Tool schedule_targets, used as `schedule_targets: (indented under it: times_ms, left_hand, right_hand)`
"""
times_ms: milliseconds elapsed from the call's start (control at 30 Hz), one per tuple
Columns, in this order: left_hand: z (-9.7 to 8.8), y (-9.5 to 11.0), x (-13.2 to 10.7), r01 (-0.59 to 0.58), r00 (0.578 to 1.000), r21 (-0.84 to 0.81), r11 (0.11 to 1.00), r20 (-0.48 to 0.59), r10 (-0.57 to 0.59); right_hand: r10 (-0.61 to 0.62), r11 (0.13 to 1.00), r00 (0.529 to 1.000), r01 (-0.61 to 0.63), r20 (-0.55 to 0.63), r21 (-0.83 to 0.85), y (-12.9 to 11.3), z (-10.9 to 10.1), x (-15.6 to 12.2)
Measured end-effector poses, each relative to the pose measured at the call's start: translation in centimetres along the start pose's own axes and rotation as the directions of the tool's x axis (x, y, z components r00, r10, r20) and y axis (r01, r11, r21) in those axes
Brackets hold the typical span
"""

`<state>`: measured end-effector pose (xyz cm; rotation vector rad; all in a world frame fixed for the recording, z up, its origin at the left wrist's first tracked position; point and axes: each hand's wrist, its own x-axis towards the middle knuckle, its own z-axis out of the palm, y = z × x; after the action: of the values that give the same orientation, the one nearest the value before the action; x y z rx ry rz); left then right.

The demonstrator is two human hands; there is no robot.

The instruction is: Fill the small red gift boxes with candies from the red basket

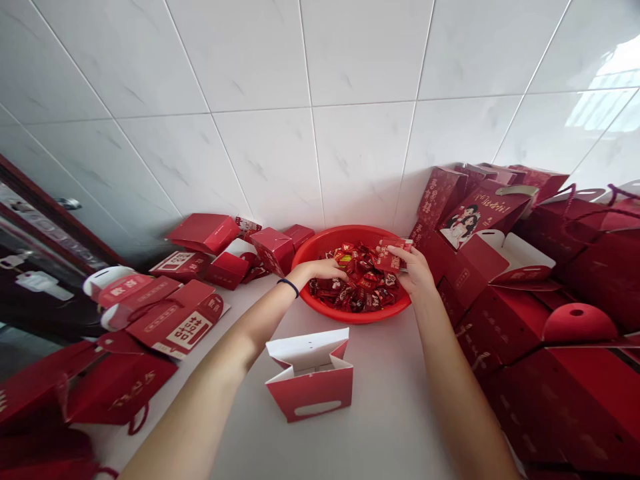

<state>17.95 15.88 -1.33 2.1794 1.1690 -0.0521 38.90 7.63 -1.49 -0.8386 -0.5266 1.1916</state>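
Observation:
A red plastic basin [300, 297] stands against the wall, filled with small wrapped candies [365, 280], mostly red. My left hand [327, 269] reaches in over its left side, fingers bent down among the candies; their tips are partly hidden, and so is whatever they grip. At the basin's right side, my right hand [415, 268] is closed on a flat red packet [391, 256] with gold print, held above the candies. Between my forearms an open red paper gift box [315, 393], white inside, stands upright on the white table, its top spread apart.
Red gift boxes [187, 327] lie scattered on the left, some with cord handles. More boxes [505, 320] are piled high on the right, close to my right forearm. A white tiled wall [260, 153] rises behind the basin. Keys [43, 283] hang at a dark door on the far left.

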Motion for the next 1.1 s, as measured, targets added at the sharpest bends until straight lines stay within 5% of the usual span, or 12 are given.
schedule_targets:
  times_ms: [267,467,767,933,1100]
  left_hand:
    - [-0.3,0.1,0.0,0.033,0.999,0.167,0.985,0.007,-0.035]
    - [0.1,0.9,1.1,0.019,0.990,0.282,0.959,0.130,-0.058]
    - [1.3,2.5,1.3,-0.078,0.981,0.223,0.972,0.188,0.036]
    - [0.9,1.8,1.1,-0.111,0.987,0.113,0.987,0.128,0.097]
    - [0.0,0.9,0.9,-0.118,0.992,-0.041,0.992,-0.056,0.115]
  right_hand:
    - [0.010,1.000,1.000,-0.010,-0.018,0.025,-0.2,0.2,-0.1]
    - [0.001,1.000,1.000,-0.001,-0.012,0.026,-0.1,0.2,0.0]
    - [-0.009,1.000,1.000,0.009,-0.004,0.019,0.0,-0.1,0.2]
    - [-0.007,1.000,1.000,0.006,0.014,0.015,0.1,-0.2,0.2]
    - [0.004,1.000,1.000,-0.004,0.018,0.008,0.0,-0.1,0.1]
